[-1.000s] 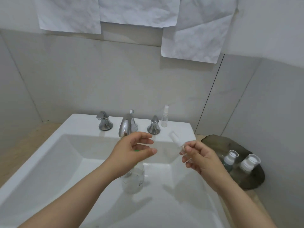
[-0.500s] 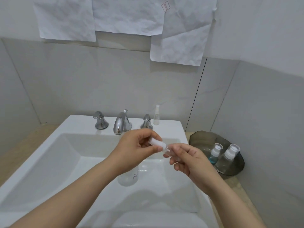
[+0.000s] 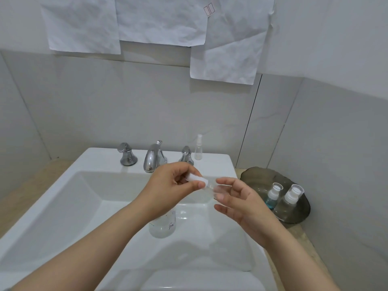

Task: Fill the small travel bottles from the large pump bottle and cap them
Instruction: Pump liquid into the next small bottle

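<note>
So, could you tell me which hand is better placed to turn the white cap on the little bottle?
The left hand, probably: its thumb and fingers pinch the cap, while the right hand holds the little bottle by its clear body.

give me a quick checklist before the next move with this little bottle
1. Left hand pinches the white cap: ok.
2. Right hand holds the small clear bottle: ok.
3. Both held over the sink: ok.
4. Large bottle stands upright in the sink: ok.
5. Large bottle's pump, hidden by the left arm: cannot tell.
6. Fill level of the small clear bottle: cannot tell.
</note>
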Action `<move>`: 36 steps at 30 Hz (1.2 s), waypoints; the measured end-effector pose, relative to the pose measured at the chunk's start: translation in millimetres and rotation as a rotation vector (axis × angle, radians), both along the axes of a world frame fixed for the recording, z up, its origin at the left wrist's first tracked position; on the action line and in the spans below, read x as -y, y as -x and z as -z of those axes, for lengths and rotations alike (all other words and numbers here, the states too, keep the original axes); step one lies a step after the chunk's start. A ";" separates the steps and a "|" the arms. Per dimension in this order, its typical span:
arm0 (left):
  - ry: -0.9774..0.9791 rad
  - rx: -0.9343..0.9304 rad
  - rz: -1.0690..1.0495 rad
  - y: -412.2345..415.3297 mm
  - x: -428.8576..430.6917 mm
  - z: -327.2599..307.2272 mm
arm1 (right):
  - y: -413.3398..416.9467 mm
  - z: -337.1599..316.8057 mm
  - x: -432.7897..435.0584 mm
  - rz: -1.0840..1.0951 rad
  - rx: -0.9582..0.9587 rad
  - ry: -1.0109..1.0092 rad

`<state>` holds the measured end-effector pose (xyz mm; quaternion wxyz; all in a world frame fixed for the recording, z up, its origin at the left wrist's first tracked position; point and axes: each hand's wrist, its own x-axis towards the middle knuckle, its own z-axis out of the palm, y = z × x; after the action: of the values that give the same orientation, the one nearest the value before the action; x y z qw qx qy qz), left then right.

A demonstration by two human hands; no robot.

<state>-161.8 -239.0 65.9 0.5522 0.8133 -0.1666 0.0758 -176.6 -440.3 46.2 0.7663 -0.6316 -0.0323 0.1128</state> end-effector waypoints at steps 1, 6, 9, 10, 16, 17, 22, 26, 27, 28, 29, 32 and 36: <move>0.002 0.001 -0.001 -0.7 -0.6 0.1 | -0.2 -0.8 0.4 -0.013 -0.022 -0.023; -0.001 0.003 0.003 -2.0 0.6 2.0 | -1.2 -2.2 -5.8 -0.039 -0.108 0.064; 0.008 -0.012 -0.010 -4.3 -1.5 2.8 | -3.6 1.6 -0.4 -0.045 -0.065 -0.008; 0.006 -0.014 -0.010 -5.3 -2.0 3.1 | -4.2 1.1 0.7 -0.048 -0.071 -0.046; -0.011 -0.011 -0.002 -7.0 1.0 5.2 | -9.7 -2.6 -6.9 -0.018 -0.154 0.087; -0.009 -0.013 0.000 -7.3 1.7 5.3 | -10.1 -2.5 -6.4 -0.036 -0.147 0.083; 0.004 -0.011 -0.009 -12.5 1.1 5.9 | -12.5 1.0 3.9 -0.049 -0.103 -0.105; 0.004 -0.015 -0.001 -13.1 3.2 7.5 | -12.0 3.6 0.6 -0.052 -0.139 -0.120; 0.010 -0.024 -0.001 -13.7 4.4 8.3 | -12.5 5.6 0.9 -0.058 -0.134 -0.114; 0.019 -0.039 -0.004 -15.1 5.4 9.4 | -12.8 7.1 1.5 -0.062 -0.130 -0.113; 0.031 -0.062 -0.009 -16.3 6.1 10.4 | -12.5 8.0 2.7 -0.059 -0.130 -0.111; 0.126 -0.177 -0.016 -20.1 6.5 12.7 | -14.0 12.4 11.4 -0.028 -0.128 -0.097; 0.182 -0.263 -0.069 -26.6 8.7 16.9 | -19.1 20.9 27.2 0.057 -0.131 -0.113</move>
<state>-135.3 -247.8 48.9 0.6379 0.7679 -0.0574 0.0023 -157.5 -467.5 25.3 0.8041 -0.5793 0.0296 0.1304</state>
